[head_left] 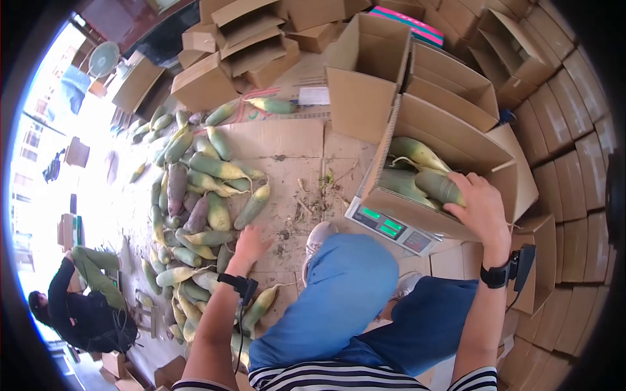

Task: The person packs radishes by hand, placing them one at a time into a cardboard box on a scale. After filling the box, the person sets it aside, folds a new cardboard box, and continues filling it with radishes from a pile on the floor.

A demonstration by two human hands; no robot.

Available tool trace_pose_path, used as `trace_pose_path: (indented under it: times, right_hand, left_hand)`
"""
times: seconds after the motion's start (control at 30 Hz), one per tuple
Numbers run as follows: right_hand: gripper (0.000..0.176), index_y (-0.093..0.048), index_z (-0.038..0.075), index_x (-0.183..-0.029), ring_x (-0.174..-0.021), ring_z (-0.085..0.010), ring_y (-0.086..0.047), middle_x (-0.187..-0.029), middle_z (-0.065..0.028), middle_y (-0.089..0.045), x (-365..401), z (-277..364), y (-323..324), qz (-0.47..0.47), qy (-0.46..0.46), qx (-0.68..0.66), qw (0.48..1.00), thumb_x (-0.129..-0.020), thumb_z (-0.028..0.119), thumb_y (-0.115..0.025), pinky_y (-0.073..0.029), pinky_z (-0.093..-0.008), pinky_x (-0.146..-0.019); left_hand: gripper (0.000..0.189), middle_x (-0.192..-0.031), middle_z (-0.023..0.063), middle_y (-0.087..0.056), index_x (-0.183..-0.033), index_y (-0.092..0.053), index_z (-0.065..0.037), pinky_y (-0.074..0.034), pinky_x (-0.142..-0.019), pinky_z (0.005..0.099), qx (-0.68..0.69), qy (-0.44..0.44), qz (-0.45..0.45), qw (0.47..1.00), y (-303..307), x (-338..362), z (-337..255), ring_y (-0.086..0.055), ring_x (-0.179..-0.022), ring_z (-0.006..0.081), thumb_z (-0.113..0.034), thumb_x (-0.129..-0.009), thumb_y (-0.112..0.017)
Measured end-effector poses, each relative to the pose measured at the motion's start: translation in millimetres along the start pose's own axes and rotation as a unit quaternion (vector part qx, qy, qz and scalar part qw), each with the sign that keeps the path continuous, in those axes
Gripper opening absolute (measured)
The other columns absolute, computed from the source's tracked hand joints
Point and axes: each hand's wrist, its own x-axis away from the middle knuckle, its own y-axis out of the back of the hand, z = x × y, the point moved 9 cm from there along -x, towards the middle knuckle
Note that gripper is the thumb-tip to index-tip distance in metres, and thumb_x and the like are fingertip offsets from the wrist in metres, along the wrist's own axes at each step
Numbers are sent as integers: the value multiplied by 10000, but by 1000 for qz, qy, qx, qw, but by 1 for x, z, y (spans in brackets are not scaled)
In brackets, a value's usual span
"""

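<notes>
My right hand (pixel 481 207) reaches into an open cardboard box (pixel 450 133) and wraps its fingers round the end of a green radish (pixel 438 187). Other green radishes (pixel 417 151) lie beside it in the box. The box rests on a scale (pixel 394 228) with lit green digits. To the left, my left hand (pixel 251 246) hangs at the right edge of a radish pile (pixel 202 195), fingers apart and holding nothing. Nearest to it lies a single green radish (pixel 252 207). Some radishes in the pile are purplish.
Empty cardboard boxes (pixel 251 39) stand behind the pile, and stacked cartons (pixel 574 130) line the right side. Dirt and plant scraps (pixel 306 202) litter the cardboard floor covering (pixel 287 140). At the far left sits another person (pixel 85 313) in dark clothes. A fan (pixel 104 60) stands beyond.
</notes>
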Motion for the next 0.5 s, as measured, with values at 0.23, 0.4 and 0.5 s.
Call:
trace_pose_path:
  times: [0.23,0.4,0.5]
  right_hand:
    - [336,-587,35,-1184,-1018,-370,-582,-1108,-158,-604,-30,40,8,-124,70,-124,982,-847,38,-592,-484,-440,-871]
    - [252,-601,26,-1146,-899,-392,-606,-1041,-177,-617,-34,46,-27,-34,76,-119,989,-899,63,-563,-501,-435,-778]
    - [231,-610,27,-1138,-876,-394,-611,-1014,-179,-623,-36,49,-23,-23,30,-121,992,-919,76,-551,-501,-439,-760]
  left_hand:
    - [500,-1198,212,-548,-1178,-551,-36,-492,-932,454,20,123,-79,989,-43,2,83,-548,-1124,393,-280,-782,-734]
    - [532,-1221,208,-535,-1220,-496,-15,-475,-959,453,37,163,-70,983,-55,-47,124,-521,-1165,379,-176,-756,-700]
    - [609,-1314,214,-501,-1296,-451,-12,-459,-997,438,27,177,-95,979,-57,-70,141,-491,-1228,376,-159,-758,-697]
